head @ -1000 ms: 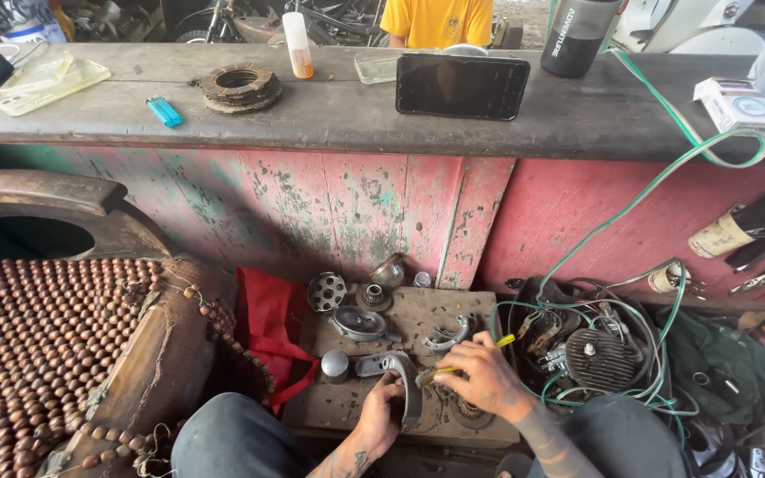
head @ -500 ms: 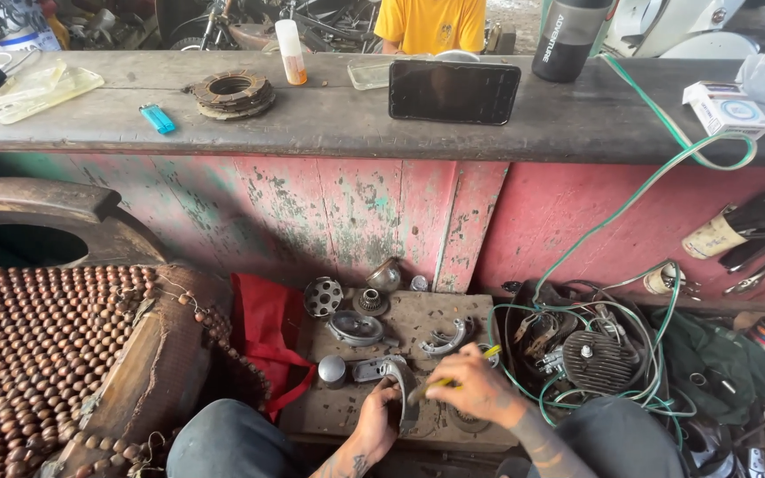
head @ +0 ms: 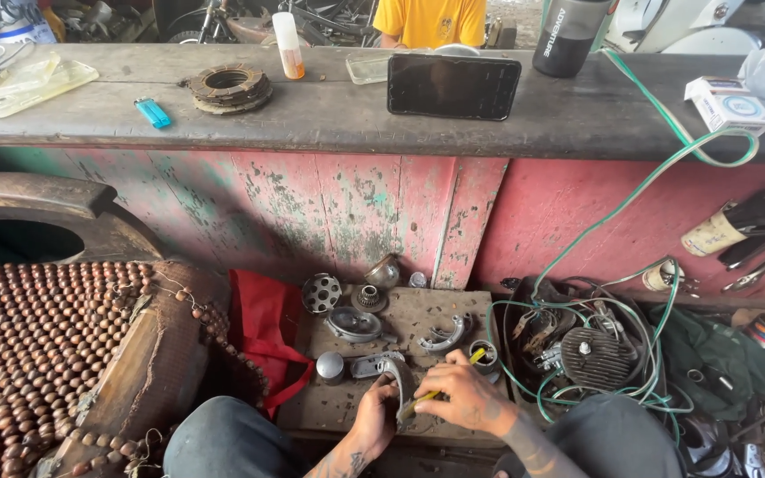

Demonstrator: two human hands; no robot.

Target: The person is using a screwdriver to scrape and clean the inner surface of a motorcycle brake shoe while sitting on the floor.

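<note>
My left hand grips a curved grey metal brake shoe upright over a dirty wooden board. My right hand holds a yellow-handled tool with its tip against the shoe. Around the hands on the board lie a second brake shoe, a perforated round part, a round metal cover, a small gear and a grey cap.
A red cloth lies left of the board, next to a beaded seat cover. Green wires and an engine part crowd the right. Above, a wooden counter carries a tablet, clutch discs, a lighter.
The view has shifted slightly downward. My hands stay on the brake shoe and tool, with only small movement of the right hand.
</note>
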